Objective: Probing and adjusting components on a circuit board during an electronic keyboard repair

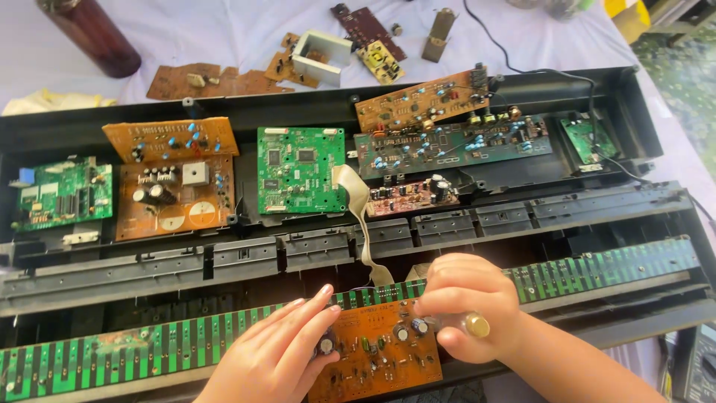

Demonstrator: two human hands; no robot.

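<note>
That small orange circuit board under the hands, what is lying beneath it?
The orange circuit board lies over a long green contact strip that emerges on both sides. The strip's middle is covered. The left hand presses the board; the right hand grips a screwdriver.

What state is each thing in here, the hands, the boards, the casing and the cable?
Left hand: open, fingers resting on the orange circuit board.
Right hand: closed around a brass-tipped tool over that board.
Black casing: opened, boards exposed.
Ribbon cable: bent, running from the green board toward the hands.
Long green strip: lying flat.
</note>
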